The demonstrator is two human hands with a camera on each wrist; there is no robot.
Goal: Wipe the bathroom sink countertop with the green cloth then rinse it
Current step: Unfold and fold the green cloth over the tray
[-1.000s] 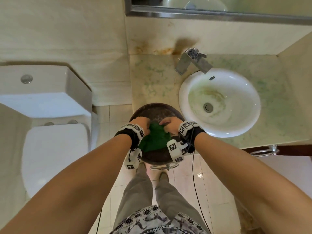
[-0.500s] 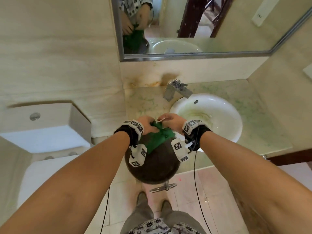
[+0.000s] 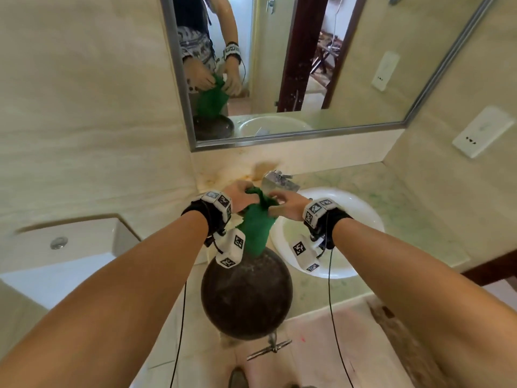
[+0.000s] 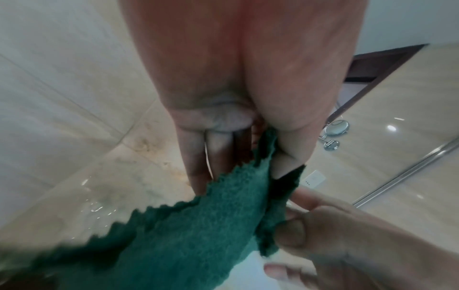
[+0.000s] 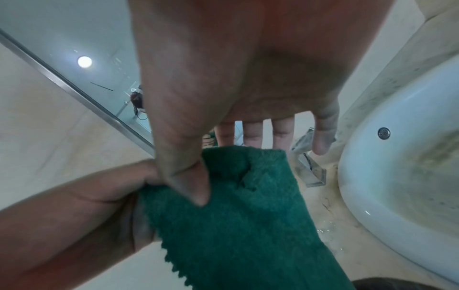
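The green cloth (image 3: 256, 225) hangs from both hands above a dark round bowl (image 3: 246, 295), over the marble countertop (image 3: 414, 228) left of the white sink (image 3: 361, 219). My left hand (image 3: 240, 196) grips its top edge with thumb and curled fingers; in the left wrist view the cloth (image 4: 188, 233) runs out from under the thumb. My right hand (image 3: 282, 203) pinches the cloth (image 5: 238, 212) between thumb and forefinger, its other fingers (image 5: 280, 133) stretched out straight. The cloth's lower end dangles to the bowl's rim.
A metal faucet (image 3: 279, 182) stands just behind the hands. A mirror (image 3: 293, 65) covers the wall above. A white toilet tank (image 3: 64, 247) sits at the left. Wall tiles close the counter at the left and right. Cables hang from both wrists.
Both hands have lifted the cloth up out of the bowl and away from me, toward the faucet. It now hangs stretched downward. My head has tilted up, showing the mirror.
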